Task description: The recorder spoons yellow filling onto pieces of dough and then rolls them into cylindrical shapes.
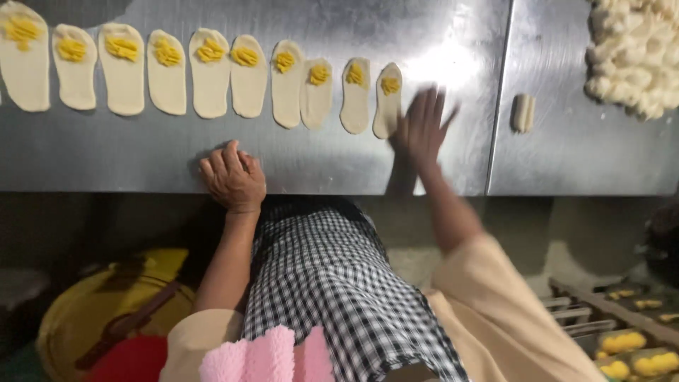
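A row of flattened oval dough pieces [212, 74], each topped at its far end with a dab of yellow filling [211, 50], lies across the steel table [297, 159], and the right hand [422, 127] hovers just beside the last piece in the row [387, 99], fingers spread and blurred, grasping nothing. The left hand [232, 177] rests loosely curled near the front edge of the table, holding nothing, well apart from the dough. The chief risk looks to be the moving right hand brushing that end piece: it sits almost touching the palm, and a sideways sweep could drag or fold the thin dough and smear its filling. The pieces near that end lie close together, some edges seeming to overlap, so one nudged piece could stick to its neighbour. A small rolled dough piece [523, 112] lies alone on the adjoining table section, near the seam, and a heap of pale dough lumps [636, 53] sits at the far corner; a hasty reach toward either could pass over the row. The apron [332, 283] pressed against the table edge seems unlikely to disturb anything, since the dough lies farther back.
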